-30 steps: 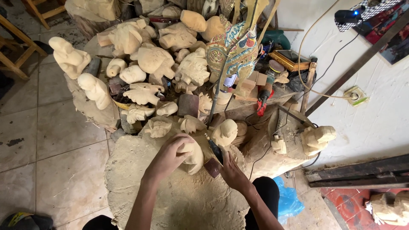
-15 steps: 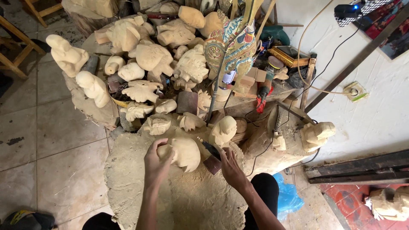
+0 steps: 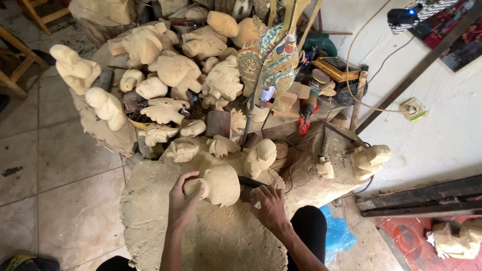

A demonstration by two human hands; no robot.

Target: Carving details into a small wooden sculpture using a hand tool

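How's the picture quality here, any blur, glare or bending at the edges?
Head view: soft, even daylight, no harsh glare; the left hand, the pale wooden carving it holds and the right hand look fairly sharp; wide-angle bending shows toward the corners; the white wall is bright, not blown out.

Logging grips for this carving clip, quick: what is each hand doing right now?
Left hand: closed around the pale wooden carving, steadying it.
Right hand: closed on a dark tool pressed against the carving.

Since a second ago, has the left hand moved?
Yes. The left hand slid left off the top of the carving to grip its left end.
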